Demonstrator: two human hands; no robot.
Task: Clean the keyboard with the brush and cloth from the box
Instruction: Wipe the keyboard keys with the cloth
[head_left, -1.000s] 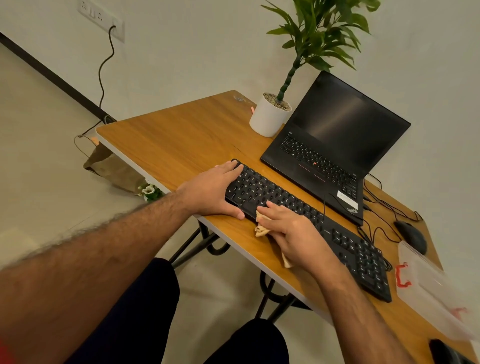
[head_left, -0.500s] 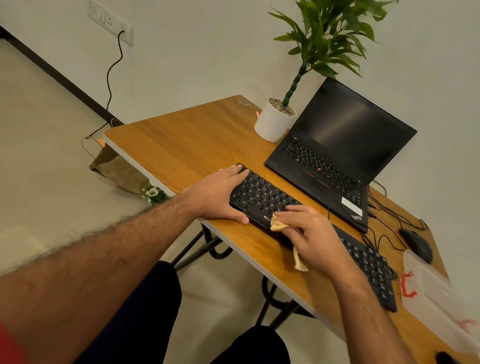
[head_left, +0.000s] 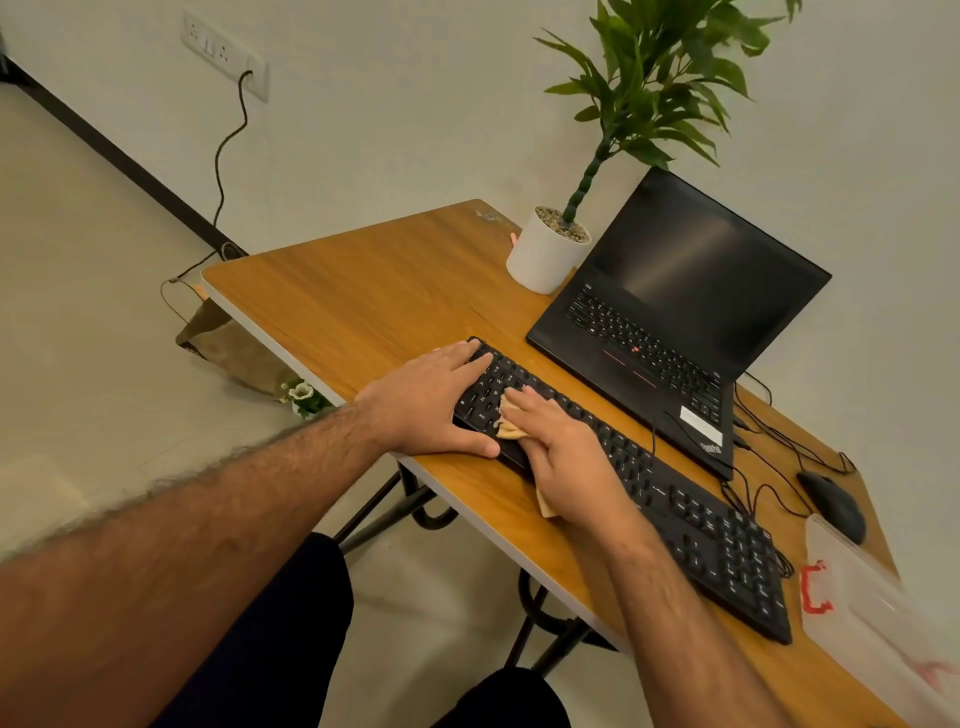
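- The wooden desk carries everything, and the work sits along its near edge.
- A black laptop stands open toward the back with its screen dark, just behind the keyboard; a potted plant in a white pot sits at its left corner.
- The black wired keyboard lies flat and slanted across the desk, its left end under both hands. I judge it stiff and fairly light, apt to skid on smooth wood when rubbed, so holding down one end is the sensible way to steady it.
- The clear plastic box with a red latch sits at the keyboard's right end, blurred at the frame edge; whether the brush is inside I cannot tell.
- The left hand lies flat with fingers straight, pressing on the keyboard's left end, thumb along its front edge, holding nothing.
- The right hand presses down on the cloth, with the fingers bunching it against the keys just beside the left hand.
- A black mouse rests behind the box, its cable trailing near the laptop.
- The tan cloth is soft and limp, showing at the fingertips and below the palm; it is best kept wadded under the fingers so it reaches between keys.
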